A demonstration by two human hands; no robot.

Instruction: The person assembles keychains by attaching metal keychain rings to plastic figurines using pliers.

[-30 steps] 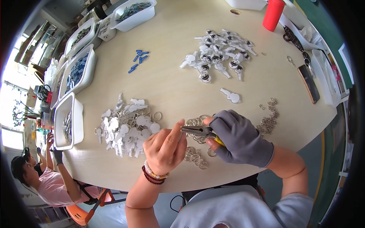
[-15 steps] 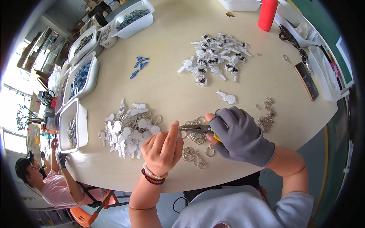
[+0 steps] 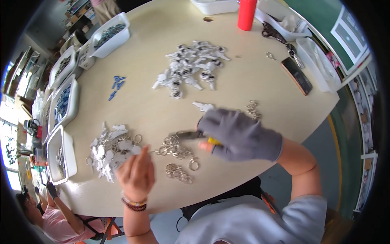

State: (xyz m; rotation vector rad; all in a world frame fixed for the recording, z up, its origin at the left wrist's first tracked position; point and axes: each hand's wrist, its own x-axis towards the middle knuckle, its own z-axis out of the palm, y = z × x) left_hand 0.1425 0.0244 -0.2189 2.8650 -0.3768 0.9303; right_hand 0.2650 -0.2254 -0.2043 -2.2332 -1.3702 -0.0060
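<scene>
My right hand (image 3: 239, 136), in a grey fingerless glove, grips pliers (image 3: 186, 135) with a yellow handle. Their jaws point left, above a pile of metal key rings (image 3: 180, 151). My left hand (image 3: 136, 175) is bare, with bead bracelets at the wrist. Its thumb and index finger are pinched, slightly blurred; a thin metal bit shows at the fingertips, too small to name. Left of that hand lies a heap of white flat tags with rings (image 3: 109, 152). A single white tag (image 3: 202, 106) lies beyond my right hand.
Many white-and-black pieces (image 3: 191, 67) are heaped farther back. Small blue pieces (image 3: 118, 84) lie to the left. White bins (image 3: 72, 156) line the left edge. A red bottle (image 3: 246, 15), a phone (image 3: 296, 76) and small chains (image 3: 252, 110) lie rightward. A co-worker (image 3: 53, 219) sits at lower left.
My hands have moved apart; the plier jaws have come away from my left fingertips. The whole view has shifted, so the table's things appear farther left.
</scene>
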